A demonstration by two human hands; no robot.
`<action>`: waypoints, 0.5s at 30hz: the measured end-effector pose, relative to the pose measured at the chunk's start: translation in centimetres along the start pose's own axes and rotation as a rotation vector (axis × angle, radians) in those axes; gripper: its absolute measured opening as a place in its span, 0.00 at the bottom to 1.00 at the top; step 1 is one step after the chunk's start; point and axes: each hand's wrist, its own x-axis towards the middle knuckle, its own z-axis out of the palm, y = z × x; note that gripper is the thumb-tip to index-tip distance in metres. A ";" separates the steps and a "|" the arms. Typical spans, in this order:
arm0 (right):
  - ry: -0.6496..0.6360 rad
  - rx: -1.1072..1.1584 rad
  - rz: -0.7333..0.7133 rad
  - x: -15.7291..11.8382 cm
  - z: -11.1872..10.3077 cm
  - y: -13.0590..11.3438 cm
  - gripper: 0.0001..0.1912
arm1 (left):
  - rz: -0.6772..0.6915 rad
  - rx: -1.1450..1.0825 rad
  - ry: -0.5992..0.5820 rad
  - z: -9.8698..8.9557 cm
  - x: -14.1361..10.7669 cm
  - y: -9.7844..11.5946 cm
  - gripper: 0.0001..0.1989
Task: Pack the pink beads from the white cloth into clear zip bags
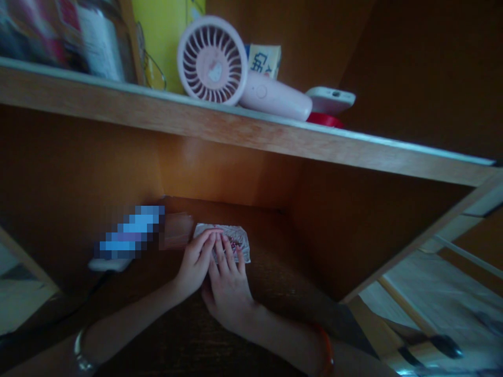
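Note:
A small whitish, crinkled packet or sheet (244, 243) with dark and pinkish marks lies on the dark wooden surface (275, 283) inside a cubby. My left hand (196, 261) rests on its left part, fingers bent and held together at the fingertips; whether it grips anything is hidden. My right hand (231, 293) lies palm down beside it, fingers spread and reaching over the packet's middle and right part. The two hands touch near the fingertips. Just left of the packet is a clear, flat plastic piece (176, 230).
A blurred-out phone-like device (131, 230) with a cable stands at the left. Above the hands runs a shelf edge (236, 125), bearing a pink handheld fan (275, 97), a white device (332, 99), a small box (265, 60) and a jar (104, 44). Wooden walls enclose both sides.

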 end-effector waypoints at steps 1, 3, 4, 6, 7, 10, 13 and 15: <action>0.006 0.003 0.003 0.0 0.1 0.0 0.37 | 0.014 0.074 0.009 -0.3 0.5 -0.2 0.14; 0.009 0.012 0.008 0.1 0.2 0.2 0.37 | 0.062 0.329 0.026 -1.0 1.6 -0.7 0.13; 0.010 0.016 0.013 0.1 0.3 0.2 0.37 | 0.078 0.501 0.014 -1.4 2.1 -0.9 0.12; 0.011 0.025 0.021 0.2 0.4 0.4 0.37 | 0.072 0.835 -0.037 -2.1 2.8 -1.3 0.13; 0.011 0.028 0.025 0.2 0.5 0.5 0.37 | 0.050 0.977 -0.061 -2.4 3.0 -1.5 0.14; 0.009 0.037 0.031 0.2 0.6 0.6 0.35 | -0.039 1.265 -0.087 -3.0 3.2 -2.4 0.19; 0.000 0.046 0.046 0.2 0.8 0.7 0.34 | -0.111 1.390 -0.088 -3.1 3.0 -3.2 0.19; -0.002 0.051 0.056 0.2 0.9 0.8 0.33 | -0.133 1.388 -0.106 -3.1 3.0 -3.3 0.20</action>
